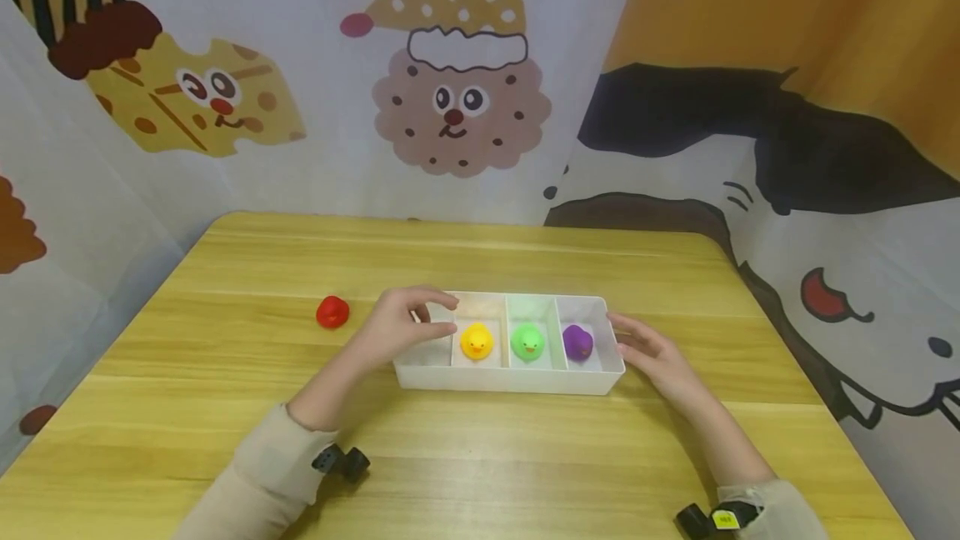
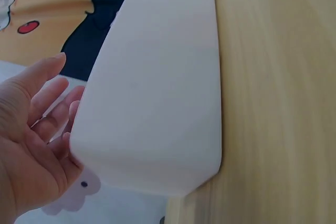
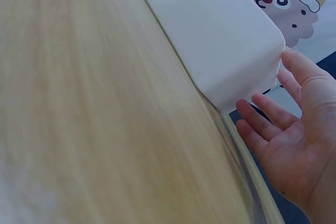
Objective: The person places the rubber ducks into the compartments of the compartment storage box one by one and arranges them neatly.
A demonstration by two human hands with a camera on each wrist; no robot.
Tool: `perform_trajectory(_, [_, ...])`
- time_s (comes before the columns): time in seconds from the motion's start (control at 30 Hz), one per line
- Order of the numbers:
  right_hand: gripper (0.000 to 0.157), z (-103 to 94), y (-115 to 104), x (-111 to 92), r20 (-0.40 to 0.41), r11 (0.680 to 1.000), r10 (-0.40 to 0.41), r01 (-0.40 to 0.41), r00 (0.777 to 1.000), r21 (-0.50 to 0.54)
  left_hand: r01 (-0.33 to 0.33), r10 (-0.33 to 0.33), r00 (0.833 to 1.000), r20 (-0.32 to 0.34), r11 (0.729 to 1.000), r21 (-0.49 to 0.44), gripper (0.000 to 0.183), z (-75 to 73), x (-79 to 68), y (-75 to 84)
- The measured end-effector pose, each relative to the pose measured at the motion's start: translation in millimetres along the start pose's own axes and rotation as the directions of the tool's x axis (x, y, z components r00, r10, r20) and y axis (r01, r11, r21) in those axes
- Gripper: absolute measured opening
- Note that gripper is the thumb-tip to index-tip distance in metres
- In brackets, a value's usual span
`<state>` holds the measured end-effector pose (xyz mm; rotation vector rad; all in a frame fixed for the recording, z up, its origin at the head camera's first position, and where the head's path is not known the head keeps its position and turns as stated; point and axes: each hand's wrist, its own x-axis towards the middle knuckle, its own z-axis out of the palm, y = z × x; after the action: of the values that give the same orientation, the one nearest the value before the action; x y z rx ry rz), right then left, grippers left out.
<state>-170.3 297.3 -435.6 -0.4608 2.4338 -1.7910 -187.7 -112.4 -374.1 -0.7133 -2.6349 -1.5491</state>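
Note:
A long white divided box (image 1: 510,380) sits on the table. From left to right, its compartments hold a yellow toy duck (image 1: 477,342), a green toy duck (image 1: 528,342) and a purple toy duck (image 1: 578,343); the leftmost compartment is partly hidden by my left hand (image 1: 405,325). That hand is over the box's left end, thumb and fingers apart, with nothing between them. At the opposite end, my right hand (image 1: 660,361) has its loosely bent fingers right at the end wall. A small red toy (image 1: 332,312) lies left of the box, near my left hand.
The wooden table (image 1: 480,457) has its far edge against a hanging cloth (image 1: 315,182) printed with cartoon figures. Small black cameras are strapped at my left wrist (image 1: 341,463) and right wrist (image 1: 716,519).

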Motion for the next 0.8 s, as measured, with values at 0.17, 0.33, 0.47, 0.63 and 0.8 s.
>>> perform_trajectory(0.17, [0.049, -0.2, 0, 0, 0.001, 1.0, -0.008, 0.008, 1.0, 0.002, 0.033, -0.034, 0.999, -0.032, 0.999, -0.03, 0.033, -11.1, -7.6, -1.0])
perform_trajectory(0.33, [0.049, -0.4, 0, 0, 0.002, 1.0, -0.004, 0.004, 1.0, 0.005, 0.09, -0.091, 0.993, -0.072, 0.996, -0.012, 0.034, -21.9, -15.6, -7.2])
perform_trajectory(0.47, [0.049, 0.0, -1, 0, 0.002, 1.0, -0.003, 0.003, 1.0, -0.001, 0.099, -0.1, 0.988, -0.116, 0.995, -0.01, 0.034, -31.5, -22.8, -14.8])
perform_trajectory(0.63, [0.049, -0.1, -1, 0, 0.0, 1.0, 0.001, -0.001, 1.0, -0.003, 0.099, -0.101, 0.982, -0.161, 0.995, -0.018, 0.032, -44.9, -32.2, -14.5])
perform_trajectory(0.8, [0.049, 0.1, -1, 0, 0.0, 1.0, 0.002, -0.002, 1.0, -0.003, 0.12, -0.122, 0.974, -0.189, 0.992, -0.023, 0.031, -56.6, -35.8, -26.8])
